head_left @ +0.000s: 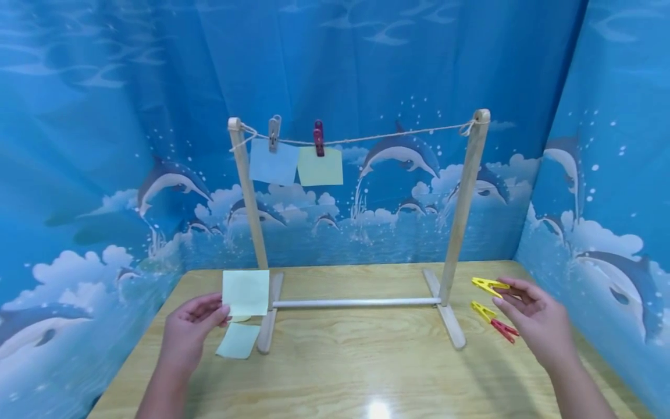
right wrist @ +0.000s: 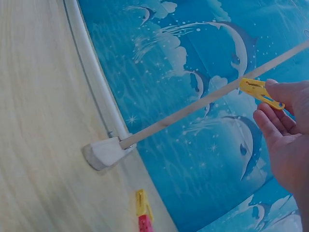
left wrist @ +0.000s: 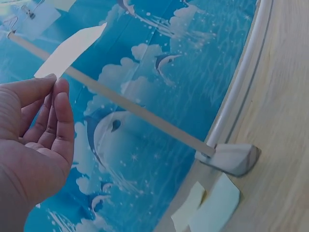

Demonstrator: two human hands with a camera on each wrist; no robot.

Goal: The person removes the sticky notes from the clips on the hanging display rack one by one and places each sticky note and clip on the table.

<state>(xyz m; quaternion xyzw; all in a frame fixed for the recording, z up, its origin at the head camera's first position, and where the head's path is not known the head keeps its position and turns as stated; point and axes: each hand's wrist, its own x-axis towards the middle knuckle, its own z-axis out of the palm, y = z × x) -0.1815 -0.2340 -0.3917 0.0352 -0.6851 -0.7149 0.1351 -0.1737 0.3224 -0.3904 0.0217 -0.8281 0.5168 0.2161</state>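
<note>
My left hand pinches a pale green sticky note by its lower left edge, held up off the table; the left wrist view has the same note between thumb and fingertips. Below it, another pale note lies on the table, partly over a yellowish one. On the right, my right hand holds a yellow clothespin between thumb and fingers, its nose pointing left, as the right wrist view also has it. Beneath, a second yellow clothespin and a red one lie on the table.
Between two wooden posts runs a string. A grey clothespin clips a light blue note on it, and a dark red clothespin a yellow-green note. A white bar joins the stand's feet.
</note>
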